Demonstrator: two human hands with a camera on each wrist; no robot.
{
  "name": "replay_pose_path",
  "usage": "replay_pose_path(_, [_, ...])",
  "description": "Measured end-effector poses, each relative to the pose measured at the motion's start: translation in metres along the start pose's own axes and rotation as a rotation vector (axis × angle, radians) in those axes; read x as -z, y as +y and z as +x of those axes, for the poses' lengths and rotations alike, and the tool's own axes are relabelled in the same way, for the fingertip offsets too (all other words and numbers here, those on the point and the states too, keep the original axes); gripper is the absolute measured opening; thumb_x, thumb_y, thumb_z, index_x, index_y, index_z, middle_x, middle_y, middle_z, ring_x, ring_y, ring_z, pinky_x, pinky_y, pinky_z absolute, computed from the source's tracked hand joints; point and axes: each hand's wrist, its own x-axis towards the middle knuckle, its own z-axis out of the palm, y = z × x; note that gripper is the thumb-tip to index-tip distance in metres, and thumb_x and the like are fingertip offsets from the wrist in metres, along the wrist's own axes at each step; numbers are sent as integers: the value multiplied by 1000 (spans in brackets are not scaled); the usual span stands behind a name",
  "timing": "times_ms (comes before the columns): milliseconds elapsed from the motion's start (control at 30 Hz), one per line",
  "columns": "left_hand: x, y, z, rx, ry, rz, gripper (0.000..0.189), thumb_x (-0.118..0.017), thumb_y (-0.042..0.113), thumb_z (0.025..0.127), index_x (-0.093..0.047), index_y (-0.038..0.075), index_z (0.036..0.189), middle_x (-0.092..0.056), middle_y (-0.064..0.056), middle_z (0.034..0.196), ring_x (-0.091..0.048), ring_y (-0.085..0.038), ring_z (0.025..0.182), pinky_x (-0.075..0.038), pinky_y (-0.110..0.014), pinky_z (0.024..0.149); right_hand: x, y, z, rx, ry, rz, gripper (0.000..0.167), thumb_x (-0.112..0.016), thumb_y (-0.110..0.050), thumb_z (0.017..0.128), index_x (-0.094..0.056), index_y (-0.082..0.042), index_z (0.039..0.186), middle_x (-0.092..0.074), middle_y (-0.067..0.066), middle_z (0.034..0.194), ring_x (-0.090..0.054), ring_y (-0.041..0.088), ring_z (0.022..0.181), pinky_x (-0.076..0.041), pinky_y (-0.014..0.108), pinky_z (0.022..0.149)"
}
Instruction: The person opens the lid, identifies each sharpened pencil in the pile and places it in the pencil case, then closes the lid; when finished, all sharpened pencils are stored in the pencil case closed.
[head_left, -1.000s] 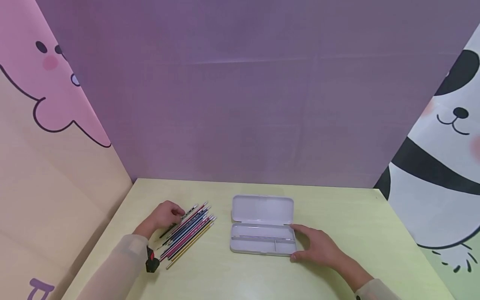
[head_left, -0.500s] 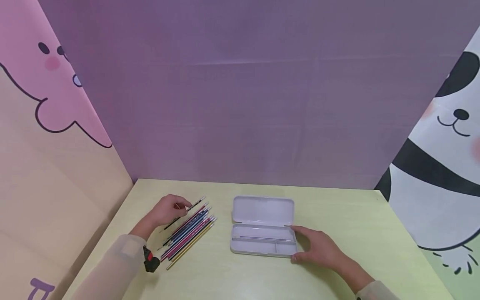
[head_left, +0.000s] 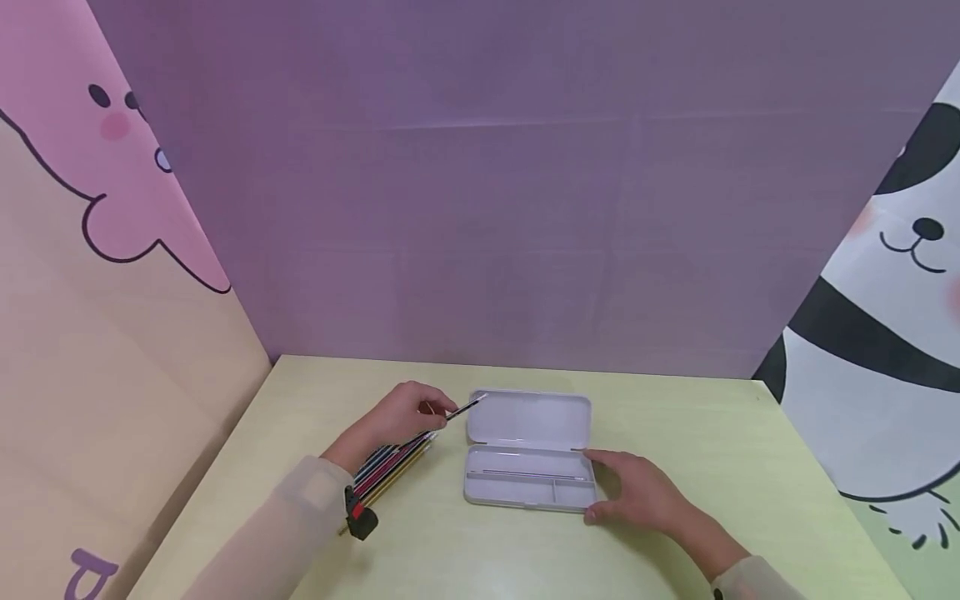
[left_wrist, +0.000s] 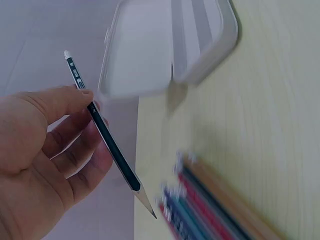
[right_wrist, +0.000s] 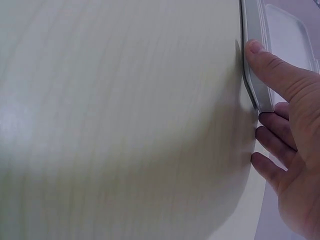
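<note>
My left hand (head_left: pixel 416 414) pinches a dark pencil (left_wrist: pixel 114 151) between thumb and fingers, above the table. In the left wrist view its white eraser end points up and its sharpened tip points down. The eraser end overlaps the left edge of the lid in the head view. A white pencil case (head_left: pixel 528 502) lies unfolded on the table, its base split by thin dividers. At the case's right end, my right hand (head_left: pixel 637 496) holds it, thumb at the front edge and a finger near the hinge. Below my left hand lies a bundle of pencils (head_left: pixel 393 477), partly hidden by the wrist.
The pale wooden table (head_left: pixel 675 425) meets a purple backdrop (head_left: pixel 480 208) behind. Printed side panels stand left and right, one with a panda (head_left: pixel 892 333). A small black device (head_left: pixel 362 521) is strapped to the left wrist.
My left hand lifts the dark pencil off the left side of the bundle and carries it right, up to the case lid. The right hand stays at the case.
</note>
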Motion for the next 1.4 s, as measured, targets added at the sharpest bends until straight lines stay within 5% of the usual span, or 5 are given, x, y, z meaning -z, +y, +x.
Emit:
replay_pose_path(333, [-58,27,48,-92,-134,-18,19,-74,4,91,-80,12,108,-72,1,91,-60,-9,81,-51,-24,73,0,1,0,-12,14,-27,97,-91,-60,62,-61,-12,141,-71,12,129,-67,35,116,-53,53,96])
replay_pose_path(633, [-101,48,74,-117,-165,-52,20,-76,4,90,-80,13,107,-72,2,90,-60,-4,79,-51,-21,70,-3,0,0,-32,25,-29,94,-92,-58,63,-62,-15,141,-72,10,127,-68,32,113,-54,52,95])
replay_pose_path(900, [-117,50,78,-148,-172,138,22,-78,0,86,-82,15,103,-68,12,83,-57,-1,79,-47,-17,73,-2,0,-1,-33,19,-15,94,-91,-58,63,-62,-14,140,-72,9,127,-68,32,115,-53,52,96])
replay_pose_path(1200, [-125,50,79,-100,-155,210,14,-83,5,84,-83,17,92,-72,13,81,-58,0,77,-49,-19,76,-1,3,-3,-45,16,-20,94,-91,-59,64,-61,-15,141,-71,9,129,-67,33,115,-53,54,96])
replay_pose_path(1400, [-130,54,78,-132,-159,323,14,-84,8,83,-82,21,85,-71,16,79,-58,2,77,-49,-18,77,-1,5,-5,-56,17,-18,95,-91,-59,63,-61,-15,142,-72,9,128,-68,32,114,-53,53,96])
